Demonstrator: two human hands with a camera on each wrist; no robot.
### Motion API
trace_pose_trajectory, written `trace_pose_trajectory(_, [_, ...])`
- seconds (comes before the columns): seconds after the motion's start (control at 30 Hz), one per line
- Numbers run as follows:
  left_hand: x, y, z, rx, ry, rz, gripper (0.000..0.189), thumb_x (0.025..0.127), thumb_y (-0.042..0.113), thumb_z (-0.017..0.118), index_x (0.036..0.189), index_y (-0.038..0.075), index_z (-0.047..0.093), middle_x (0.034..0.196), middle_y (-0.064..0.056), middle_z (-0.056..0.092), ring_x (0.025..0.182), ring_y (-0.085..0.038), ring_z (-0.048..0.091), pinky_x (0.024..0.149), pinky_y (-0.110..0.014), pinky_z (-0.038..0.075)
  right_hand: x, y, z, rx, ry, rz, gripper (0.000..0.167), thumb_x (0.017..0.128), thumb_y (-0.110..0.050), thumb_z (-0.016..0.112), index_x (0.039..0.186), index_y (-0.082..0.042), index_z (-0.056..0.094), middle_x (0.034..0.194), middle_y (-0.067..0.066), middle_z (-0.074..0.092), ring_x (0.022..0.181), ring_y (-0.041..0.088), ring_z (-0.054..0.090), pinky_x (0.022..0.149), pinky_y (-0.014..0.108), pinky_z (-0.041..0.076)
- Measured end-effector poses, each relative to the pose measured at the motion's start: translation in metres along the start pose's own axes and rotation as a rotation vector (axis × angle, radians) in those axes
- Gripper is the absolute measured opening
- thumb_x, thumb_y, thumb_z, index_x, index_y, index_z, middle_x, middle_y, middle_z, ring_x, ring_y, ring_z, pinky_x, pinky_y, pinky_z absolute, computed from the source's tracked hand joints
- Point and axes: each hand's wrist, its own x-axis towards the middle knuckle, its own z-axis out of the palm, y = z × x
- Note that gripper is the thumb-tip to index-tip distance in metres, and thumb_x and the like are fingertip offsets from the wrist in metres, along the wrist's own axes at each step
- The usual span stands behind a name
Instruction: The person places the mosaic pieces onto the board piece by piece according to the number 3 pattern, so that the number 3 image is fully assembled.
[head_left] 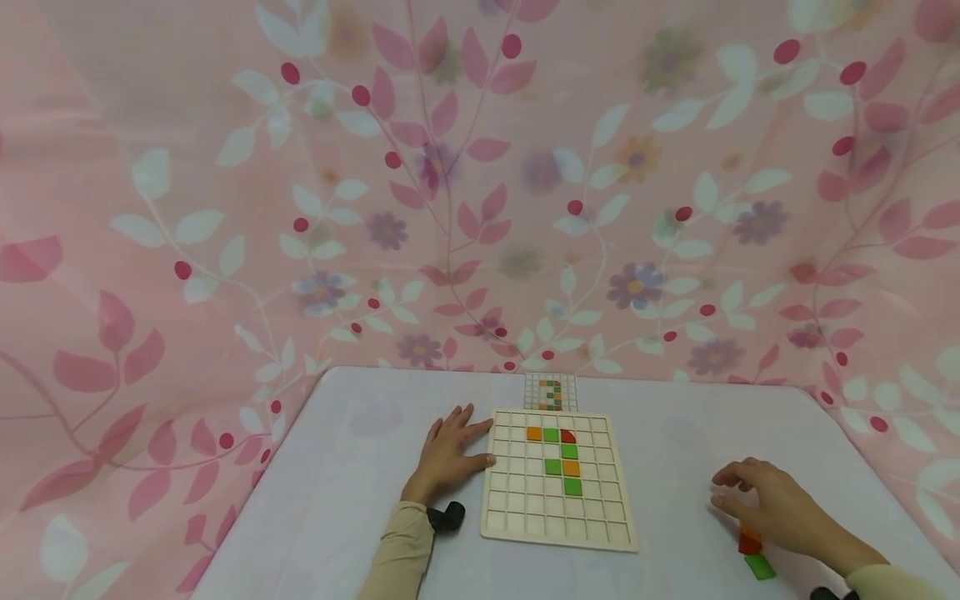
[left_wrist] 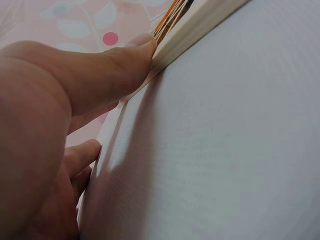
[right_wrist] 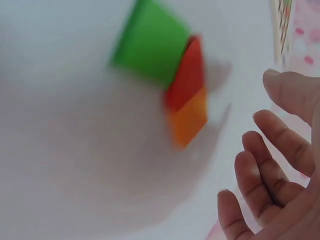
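Note:
My left hand (head_left: 447, 454) lies at the left edge of a cream gridded board (head_left: 525, 504), fingers spread, the thumb (left_wrist: 112, 70) right at the board's side. Set in the grid are orange, green and red flat pieces, among them an orange square (head_left: 534, 433) and a rounded red piece (head_left: 567, 437) in the upper row. Over the table on the right is my right hand (head_left: 783, 508), its fingers loosely bent and nothing between them. Below and beside it lie a green piece (right_wrist: 152, 42), a red piece (right_wrist: 188, 75) and an orange piece (right_wrist: 190, 117), close together.
Behind the board's far edge sits a small pattern card (head_left: 533, 392) with a coloured grid. A white-covered table (head_left: 360, 450) carries everything, backed by a pink floral cloth (head_left: 480, 208). Dark wrist cameras (head_left: 447, 517) are worn on the wrists, below beige sleeves.

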Motion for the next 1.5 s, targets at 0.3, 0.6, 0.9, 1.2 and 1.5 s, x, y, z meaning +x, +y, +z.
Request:
trace_pose_trajectory(0.3, [-0.005,0.001,-0.003,-0.003,0.015,-0.006,0.065,0.092,0.041,0.080,0.150,0.016,0.063,0.169,-0.022,0.038,0.160,-0.044,0.028,0.126,-0.071,0.016,-0.028,0.028,-0.008,-0.003,-0.031,0.007,0.027,0.090,-0.036,0.085,0.106,-0.017,0.075,0.098,-0.010,0.069,0.084,-0.008,0.053,0.072,0.024,0.054])
trace_pose_trajectory(0.6, [-0.007,0.000,-0.004,-0.010,0.032,-0.012,0.065,0.092,0.041,0.081,0.149,0.016,0.063,0.168,-0.022,0.039,0.160,-0.045,0.028,0.126,-0.071,0.017,-0.040,0.036,0.004,0.100,-0.002,-0.014,0.027,0.088,-0.026,0.087,0.106,-0.012,0.073,0.098,-0.011,0.072,0.081,-0.009,0.054,0.071,0.018,0.055])
trace_pose_trajectory(0.9, [-0.005,0.002,-0.004,-0.011,0.020,-0.005,0.065,0.092,0.041,0.079,0.150,0.016,0.063,0.169,-0.022,0.038,0.161,-0.044,0.027,0.127,-0.070,0.016,-0.048,0.034,0.026,0.154,0.198,-0.178,0.035,0.080,-0.006,0.090,0.101,-0.018,0.065,0.089,-0.021,0.062,0.076,-0.006,0.052,0.064,0.014,0.048])
trace_pose_trajectory(1.2, [-0.002,0.003,-0.004,-0.016,0.028,0.007,0.066,0.092,0.042,0.080,0.150,0.016,0.063,0.169,-0.021,0.038,0.161,-0.044,0.027,0.127,-0.070,0.016,-0.046,0.016,0.036,0.162,0.285,-0.226,0.027,0.084,-0.009,0.089,0.084,-0.025,0.067,0.077,-0.027,0.062,0.066,-0.008,0.054,0.059,0.008,0.040])
trace_pose_trajectory(1.5, [-0.003,0.004,-0.001,-0.007,0.016,-0.005,0.066,0.092,0.043,0.080,0.150,0.018,0.063,0.170,-0.019,0.038,0.161,-0.042,0.027,0.128,-0.069,0.016,-0.047,-0.002,0.046,0.137,0.258,-0.113,0.024,0.087,-0.015,0.088,0.085,-0.029,0.068,0.072,-0.030,0.061,0.065,-0.010,0.054,0.060,0.010,0.042])
